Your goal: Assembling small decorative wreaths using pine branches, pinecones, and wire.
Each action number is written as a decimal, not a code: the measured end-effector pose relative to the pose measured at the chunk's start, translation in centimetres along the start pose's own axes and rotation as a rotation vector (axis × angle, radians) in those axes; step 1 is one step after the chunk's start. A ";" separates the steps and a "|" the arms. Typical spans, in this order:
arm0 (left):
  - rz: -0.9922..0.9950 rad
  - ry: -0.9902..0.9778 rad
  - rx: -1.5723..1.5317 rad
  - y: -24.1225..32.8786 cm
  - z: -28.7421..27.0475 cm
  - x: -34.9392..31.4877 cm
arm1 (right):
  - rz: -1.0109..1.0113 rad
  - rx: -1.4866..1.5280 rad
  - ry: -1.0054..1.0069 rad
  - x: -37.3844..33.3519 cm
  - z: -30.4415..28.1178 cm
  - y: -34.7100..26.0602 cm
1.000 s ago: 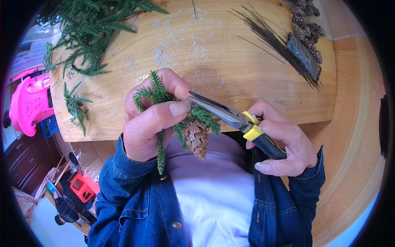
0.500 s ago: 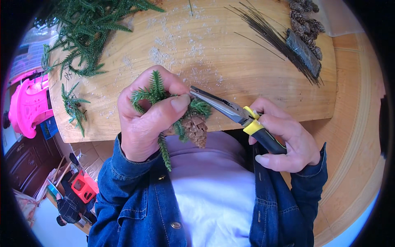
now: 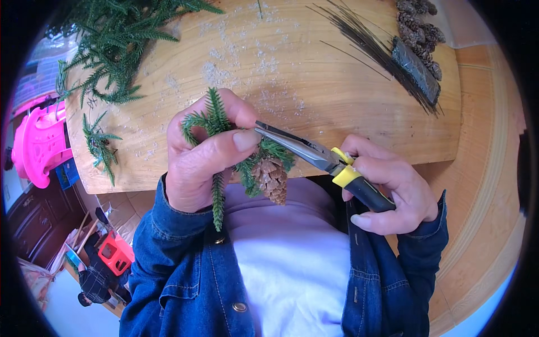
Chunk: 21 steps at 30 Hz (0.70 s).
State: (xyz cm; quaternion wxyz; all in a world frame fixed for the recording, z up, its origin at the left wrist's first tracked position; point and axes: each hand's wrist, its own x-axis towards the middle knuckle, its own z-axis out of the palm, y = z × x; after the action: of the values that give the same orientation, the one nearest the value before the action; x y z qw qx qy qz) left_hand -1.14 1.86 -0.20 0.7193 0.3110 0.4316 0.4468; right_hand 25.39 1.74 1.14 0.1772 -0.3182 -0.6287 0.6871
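My left hand pinches a green artificial pine sprig between thumb and forefinger. From the sprig hangs a brown pine cone, just below my fingertips. My right hand is wrapped round the black and yellow handles of long-nose pliers. The pliers' jaw tips reach my left thumb and fingertip; whatever lies between them is too small to make out. Both hands are over the near edge of the wooden table.
Green pine branches pile up at the far left, with one loose sprig nearer. At the far right lie a bundle of thin dark wires with a wrapped end, and several pine cones. A pink plastic chair stands left; whitish crumbs dot the tabletop.
The sprig and cone have turned slightly in my left hand, the cone swinging a little right and the hanging twig left. The pliers' tips have shifted slightly left, staying at my fingertips.
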 end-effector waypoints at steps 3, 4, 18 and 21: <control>-0.019 0.017 0.009 0.1 0.0 -0.1 | -0.016 -0.040 0.006 -0.1 0.1 0.2; -0.035 0.027 0.019 0.1 0.0 -0.2 | -0.032 -0.061 0.013 -0.1 0.2 0.4; 0.058 0.106 0.227 0.9 1.6 -0.5 | -0.095 -0.218 0.155 -0.3 1.4 1.1; 0.057 0.094 0.280 1.2 1.8 -0.8 | -0.072 -0.230 0.190 -0.5 1.8 1.3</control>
State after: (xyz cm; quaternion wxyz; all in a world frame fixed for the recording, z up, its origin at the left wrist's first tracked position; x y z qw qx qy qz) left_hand -0.13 1.50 1.84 0.6347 0.3992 0.5141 0.4165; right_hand 24.79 -0.15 -0.03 0.2229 -0.3772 -0.6945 0.5707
